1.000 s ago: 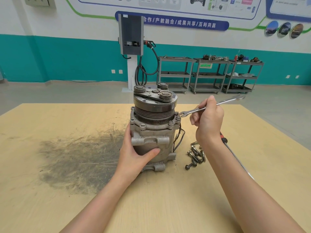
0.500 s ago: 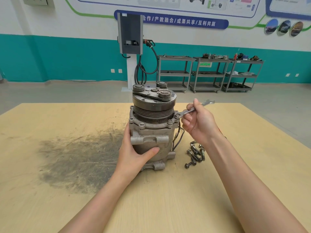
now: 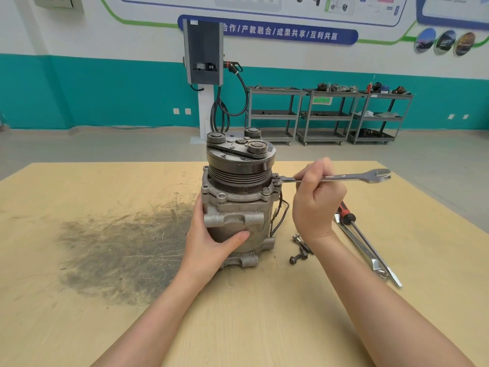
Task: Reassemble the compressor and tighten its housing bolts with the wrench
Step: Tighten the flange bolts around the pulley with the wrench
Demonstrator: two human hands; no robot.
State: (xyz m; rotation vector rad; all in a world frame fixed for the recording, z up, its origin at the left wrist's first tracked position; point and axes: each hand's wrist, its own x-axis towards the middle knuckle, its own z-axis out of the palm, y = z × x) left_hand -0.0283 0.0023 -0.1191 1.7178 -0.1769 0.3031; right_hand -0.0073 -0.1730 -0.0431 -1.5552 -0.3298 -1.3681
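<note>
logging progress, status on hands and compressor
Left hand grips compressor. Right hand holds wrench on bolt. Nothing blocking.

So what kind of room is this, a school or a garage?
Probably a car-repair training workshop: grey metal shelf carts holding engine parts, a grey wall-side charging unit, and a worn metal compressor on the wooden table.

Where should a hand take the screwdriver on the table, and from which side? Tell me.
Grip the red and black handle, the thick far end of the screwdriver, coming from above and from the right. Its thin shaft lies flat beside, perhaps across, the spare wrench, and the right hand is in the way on its left.
</note>
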